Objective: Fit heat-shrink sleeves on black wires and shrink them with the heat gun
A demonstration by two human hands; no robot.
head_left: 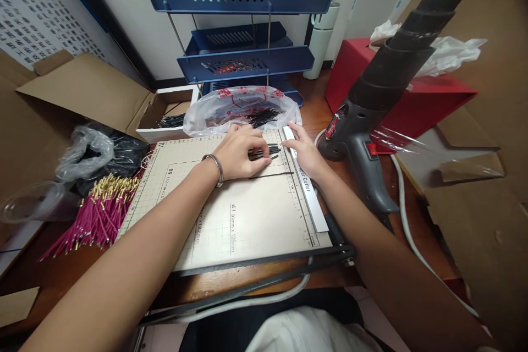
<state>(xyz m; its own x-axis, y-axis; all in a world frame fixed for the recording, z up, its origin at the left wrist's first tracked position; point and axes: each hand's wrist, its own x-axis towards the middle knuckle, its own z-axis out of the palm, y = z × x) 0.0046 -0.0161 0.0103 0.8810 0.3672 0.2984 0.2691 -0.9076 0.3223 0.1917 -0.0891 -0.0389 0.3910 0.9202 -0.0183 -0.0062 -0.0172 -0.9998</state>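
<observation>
A beige paper cutter with printed ruler grids lies in front of me. My left hand, with a metal bangle at the wrist, is closed around a bundle of thin black wires over the upper right of the board. The wire ends point toward the cutter's right edge. One separate black strand lies straight across the board below the hand. My right hand touches the upper end of the white guard strip, its thumb and index finger apart. Its other fingers are partly hidden.
Behind the cutter stand a plastic bag of black wires and a blue tiered rack. Magenta wires with gold ends lie left, near an open cardboard box. A heat gun and red box stand right.
</observation>
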